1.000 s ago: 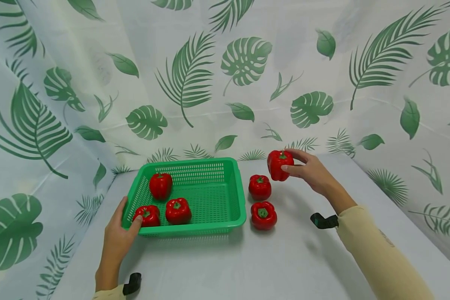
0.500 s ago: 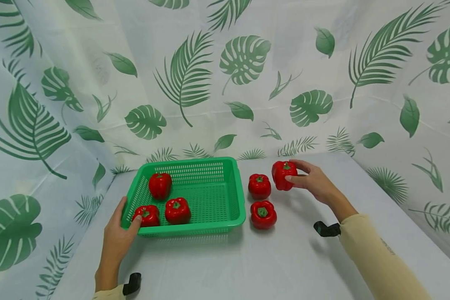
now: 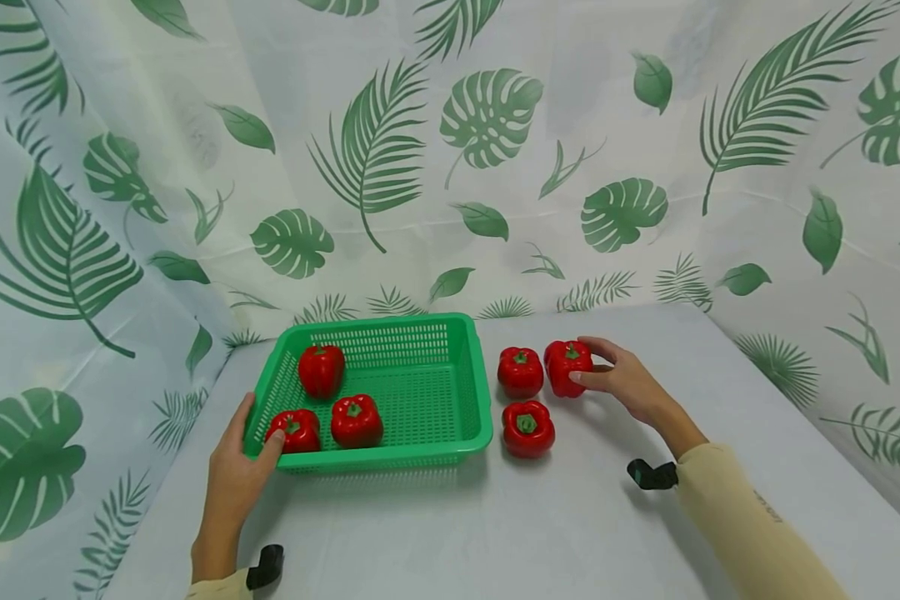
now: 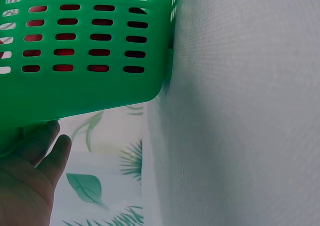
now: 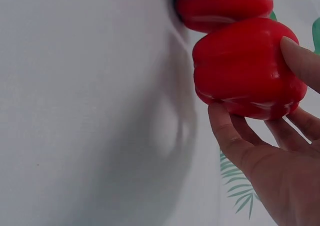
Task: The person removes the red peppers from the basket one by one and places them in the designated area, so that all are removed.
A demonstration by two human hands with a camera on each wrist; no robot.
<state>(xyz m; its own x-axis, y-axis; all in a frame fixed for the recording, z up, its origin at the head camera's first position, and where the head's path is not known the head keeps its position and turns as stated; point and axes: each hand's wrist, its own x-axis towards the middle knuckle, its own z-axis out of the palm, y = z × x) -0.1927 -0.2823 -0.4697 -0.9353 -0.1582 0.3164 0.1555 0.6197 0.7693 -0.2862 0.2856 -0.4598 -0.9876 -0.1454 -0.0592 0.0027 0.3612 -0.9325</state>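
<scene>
My right hand [image 3: 624,382] grips a red bell pepper [image 3: 567,367] at the right of the basket, thumb on one side and fingers on the other. In the right wrist view this held pepper [image 5: 247,68] is close beside another red pepper [image 5: 225,4]. On the table stand two red peppers, one at the back [image 3: 521,372] and one nearer [image 3: 528,429]. My left hand [image 3: 234,471] holds the left front corner of a green plastic basket [image 3: 390,455], thumb over the rim. Inside the basket lie three red peppers, one at the back [image 3: 321,372] and two along the front [image 3: 357,422].
A white-covered table [image 3: 450,533] bears everything. Behind and at the sides hangs a white curtain [image 3: 412,275] printed with green leaves. Each wrist wears a black camera mount, such as the right one [image 3: 652,474].
My right hand has lowered the held pepper toward the table, beside the back pepper. My left hand and the basket have stayed in place.
</scene>
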